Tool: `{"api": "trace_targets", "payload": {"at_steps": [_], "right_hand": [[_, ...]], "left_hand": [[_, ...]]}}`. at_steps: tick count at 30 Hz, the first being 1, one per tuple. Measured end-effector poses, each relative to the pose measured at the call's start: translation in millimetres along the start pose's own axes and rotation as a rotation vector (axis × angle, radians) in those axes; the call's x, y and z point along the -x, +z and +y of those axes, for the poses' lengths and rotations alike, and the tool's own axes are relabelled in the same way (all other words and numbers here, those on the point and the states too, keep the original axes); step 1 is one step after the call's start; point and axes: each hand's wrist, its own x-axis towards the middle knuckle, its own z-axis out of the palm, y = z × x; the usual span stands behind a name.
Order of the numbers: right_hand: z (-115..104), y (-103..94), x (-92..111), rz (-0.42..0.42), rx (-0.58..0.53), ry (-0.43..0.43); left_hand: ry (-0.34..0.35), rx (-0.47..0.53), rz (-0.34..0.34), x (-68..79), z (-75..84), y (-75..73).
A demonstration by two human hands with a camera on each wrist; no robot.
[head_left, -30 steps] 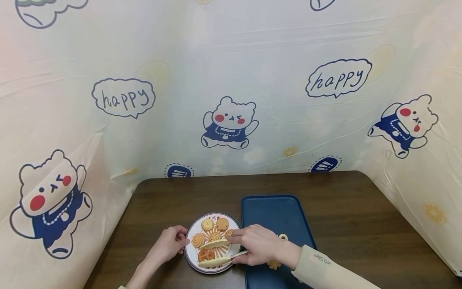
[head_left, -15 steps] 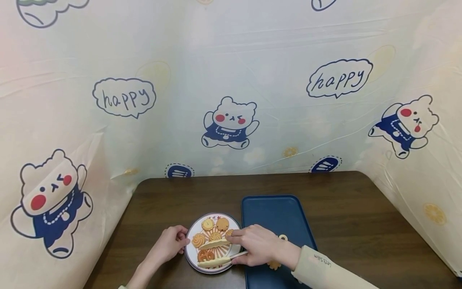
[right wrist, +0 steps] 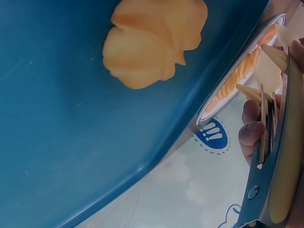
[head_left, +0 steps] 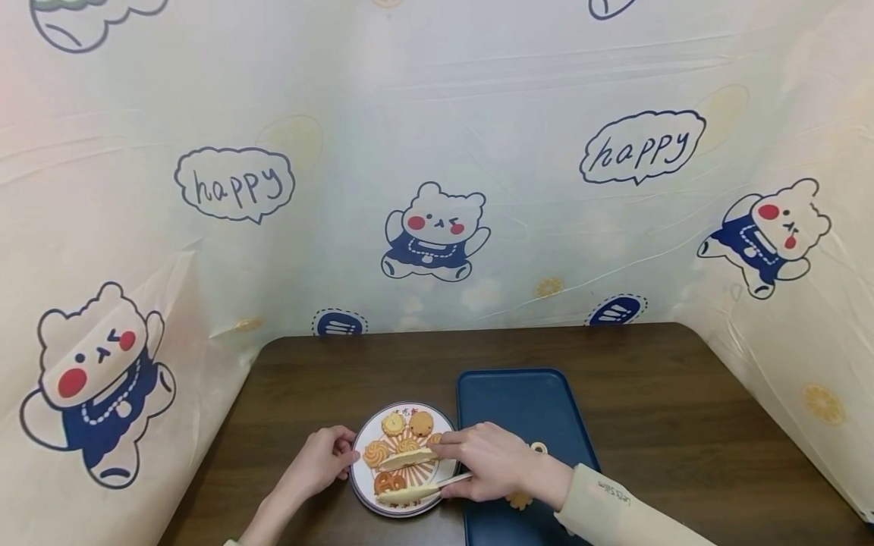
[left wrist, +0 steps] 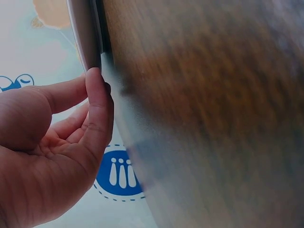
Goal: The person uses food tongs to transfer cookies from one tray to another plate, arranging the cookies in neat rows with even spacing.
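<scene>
My right hand [head_left: 488,472] grips the tongs [head_left: 410,478], their long axis lying three-to-nine, tips pointing toward nine over the plate [head_left: 363,474] of cookies [head_left: 375,453]; my left hand [head_left: 321,460] curls fingers against the plate's nine o'clock rim

"happy" stands in speech bubbles [head_left: 234,184] on the backdrop [head_left: 437,114].
</scene>
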Motion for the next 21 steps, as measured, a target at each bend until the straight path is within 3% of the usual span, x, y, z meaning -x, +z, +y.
{"api": "trace_targets", "payload": {"at_steps": [10, 21], "right_hand": [[7, -10.6, 18, 0.032, -0.037, 0.068], [14, -23.5, 54, 0.050, -0.086, 0.168]], "left_hand": [[-0.004, 0.000, -0.004, -0.3, 0.8, -0.4], [-0.020, 0.000, -0.018, -0.4, -0.2, -0.7]]}}
